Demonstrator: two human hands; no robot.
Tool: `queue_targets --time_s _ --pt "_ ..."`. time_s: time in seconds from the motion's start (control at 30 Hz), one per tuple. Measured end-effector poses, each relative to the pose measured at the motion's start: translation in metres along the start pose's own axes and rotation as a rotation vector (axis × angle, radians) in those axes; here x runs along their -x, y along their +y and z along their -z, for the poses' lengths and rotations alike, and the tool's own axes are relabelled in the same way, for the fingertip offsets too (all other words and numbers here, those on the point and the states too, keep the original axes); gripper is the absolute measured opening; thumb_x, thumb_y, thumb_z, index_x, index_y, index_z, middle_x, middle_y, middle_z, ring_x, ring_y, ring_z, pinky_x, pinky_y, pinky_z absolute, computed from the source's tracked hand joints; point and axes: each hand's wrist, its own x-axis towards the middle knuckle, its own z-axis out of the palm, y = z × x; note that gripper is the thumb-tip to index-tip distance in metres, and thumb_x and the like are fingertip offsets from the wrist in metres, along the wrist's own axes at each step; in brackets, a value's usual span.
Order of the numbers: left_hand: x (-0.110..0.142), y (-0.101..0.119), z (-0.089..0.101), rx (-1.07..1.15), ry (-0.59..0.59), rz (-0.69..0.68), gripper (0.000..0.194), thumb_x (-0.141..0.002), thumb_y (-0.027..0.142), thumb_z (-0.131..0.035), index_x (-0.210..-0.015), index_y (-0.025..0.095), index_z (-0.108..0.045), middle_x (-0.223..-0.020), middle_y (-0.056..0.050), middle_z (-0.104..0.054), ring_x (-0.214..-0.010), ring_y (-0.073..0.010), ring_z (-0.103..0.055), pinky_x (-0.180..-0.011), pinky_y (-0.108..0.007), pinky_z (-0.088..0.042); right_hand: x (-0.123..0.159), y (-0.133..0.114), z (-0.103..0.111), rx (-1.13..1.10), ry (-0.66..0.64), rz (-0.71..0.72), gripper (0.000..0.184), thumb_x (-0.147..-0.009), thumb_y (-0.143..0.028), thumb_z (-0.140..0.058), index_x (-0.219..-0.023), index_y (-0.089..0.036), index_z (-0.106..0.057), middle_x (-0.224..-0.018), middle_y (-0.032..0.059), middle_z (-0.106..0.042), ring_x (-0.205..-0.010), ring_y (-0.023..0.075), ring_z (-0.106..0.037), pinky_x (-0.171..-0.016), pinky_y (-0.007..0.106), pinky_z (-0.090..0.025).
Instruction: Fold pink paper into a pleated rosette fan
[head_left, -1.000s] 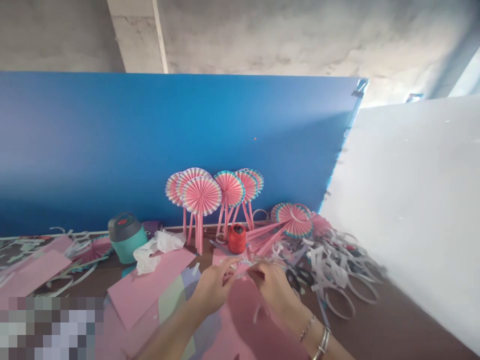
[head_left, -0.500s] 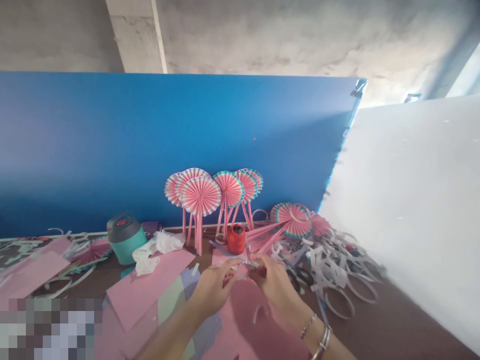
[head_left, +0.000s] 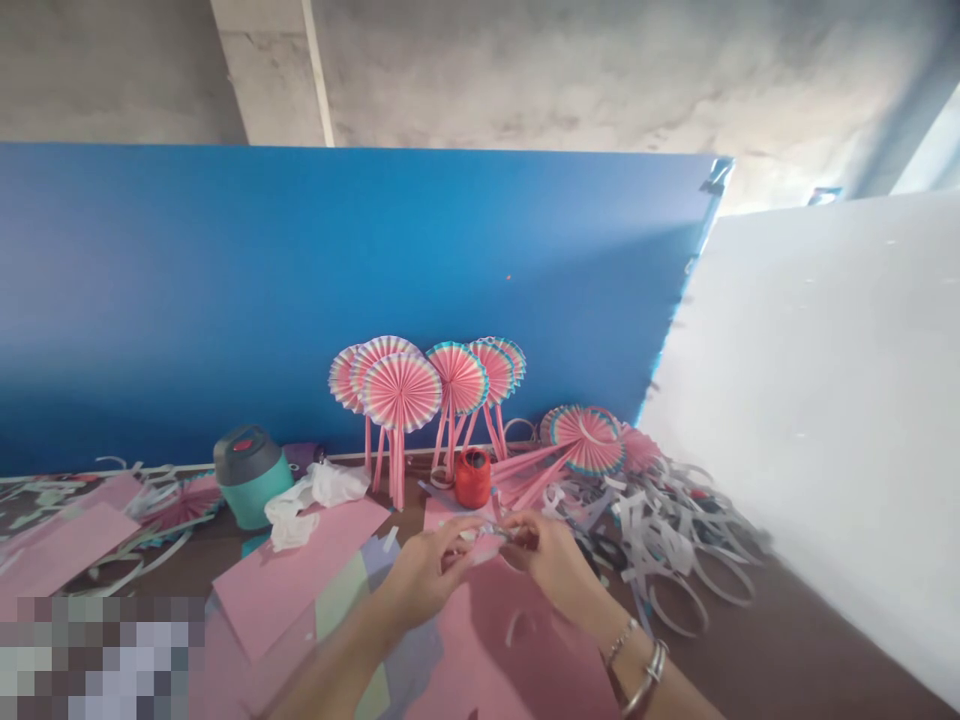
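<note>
My left hand and my right hand meet over the pink paper sheets, fingers pinched. Between the fingertips is a small pale whitish-pink piece, perhaps folded paper; fingers cover much of it, and its kind is unclear. Both hands grip it, one at either end. Just beyond them stands a red spool of thread. Dark-handled scissors lie partly hidden to the right of my right hand, beside a heap of white paper strips.
Pleated pink paper fans stand against the blue panel; another fan lies at the right. A teal lidded container and crumpled white tissue are at the left. A white panel borders the right side.
My hands have shifted only slightly around the small pale piece, which is turned a little between the fingers. Everything else stays where it was.
</note>
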Motion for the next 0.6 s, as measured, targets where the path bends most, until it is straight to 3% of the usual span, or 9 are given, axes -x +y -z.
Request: queue_targets --time_s 0.1,0.2,0.27,0.33,0.37,0.4,0.47,0.6 --pt "-0.002 -0.003 -0.001 0.184 0.034 0.036 0.043 -0.085 0.029 -0.048 -0.127 0.018 -0.05 -0.08 -0.002 -0.066 -0.074 -0.0117 -0.058 -0.07 -0.02 -0.042 -0.009 0.009 0.004 -0.204 0.065 -0.061 0.035 -0.068 -0.037 -0.061 -0.092 -0.012 -0.061 -0.074 0.0059 -0.064 -0.064 0.0143 -0.057 -0.057 0.023 -0.041" --pt "-0.007 -0.006 -0.003 0.39 0.167 0.103 0.051 -0.083 0.037 -0.052 -0.127 0.012 -0.046 -0.075 -0.003 -0.063 -0.058 -0.0085 -0.05 -0.058 -0.02 -0.039 -0.013 0.005 0.011 -0.244 0.156 -0.1 0.044 -0.068 -0.053 -0.06 -0.08 -0.011 -0.06 -0.072 0.008 -0.064 -0.054 0.0113 -0.052 -0.053 0.023 -0.039" --pt "-0.01 -0.005 -0.006 0.476 0.248 0.133 0.057 -0.082 0.04 -0.055 -0.128 0.009 -0.043 -0.073 -0.002 -0.061 -0.052 -0.0064 -0.044 -0.055 -0.02 -0.038 -0.008 -0.005 0.011 -0.268 0.017 -0.15 0.055 -0.068 -0.065 -0.055 -0.072 -0.01 -0.06 -0.067 0.0083 -0.062 -0.044 0.0087 -0.047 -0.043 0.021 -0.032" --pt "-0.012 -0.002 -0.01 0.529 0.285 0.141 0.061 -0.081 0.04 -0.056 -0.13 0.008 -0.04 -0.073 -0.002 -0.061 -0.053 -0.0065 -0.046 -0.056 -0.02 -0.039 0.0 -0.016 0.003 -0.323 -0.289 -0.223 0.063 -0.065 -0.071 -0.054 -0.077 -0.01 -0.06 -0.073 0.0078 -0.063 -0.04 0.0061 -0.045 -0.037 0.019 -0.021" --pt "-0.012 0.0 -0.012 0.55 0.286 0.14 0.063 -0.08 0.04 -0.057 -0.131 0.008 -0.039 -0.071 -0.001 -0.06 -0.053 -0.007 -0.047 -0.056 -0.021 -0.039 0.005 -0.021 -0.002 -0.343 -0.382 -0.242 0.063 -0.063 -0.07 -0.059 -0.079 -0.01 -0.059 -0.074 0.0064 -0.062 -0.039 0.0046 -0.043 -0.036 0.018 -0.019" --pt "-0.012 0.002 -0.015 0.569 0.275 0.138 0.065 -0.08 0.04 -0.057 -0.133 0.008 -0.037 -0.067 0.0 -0.059 -0.054 -0.0076 -0.048 -0.057 -0.021 -0.039 0.009 -0.024 -0.008 -0.4 -0.397 -0.23 0.062 -0.061 -0.067 -0.064 -0.088 -0.012 -0.058 -0.078 0.0042 -0.061 -0.039 0.0028 -0.041 -0.037 0.018 -0.018" --pt "-0.01 0.006 -0.02 0.604 0.234 0.143 0.07 -0.079 0.041 -0.059 -0.135 0.008 -0.034 -0.063 0.001 -0.058 -0.055 -0.0086 -0.049 -0.057 -0.021 -0.04 0.015 -0.028 -0.019 -0.535 -0.321 -0.236 0.059 -0.058 -0.061 -0.07 -0.091 -0.014 -0.054 -0.072 -0.0018 -0.056 -0.041 0.0012 -0.036 -0.038 0.017 -0.018" --pt "-0.008 0.013 -0.026 0.622 0.186 0.156 0.074 -0.078 0.041 -0.06 -0.138 0.007 -0.032 -0.067 -0.001 -0.063 -0.057 -0.0098 -0.054 -0.062 -0.023 -0.044 0.018 -0.029 -0.028 -0.706 -0.099 -0.362 0.051 -0.056 -0.055 -0.074 -0.07 -0.014 -0.048 -0.053 -0.0064 -0.038 -0.045 0.0016 -0.028 -0.043 0.017 -0.016"
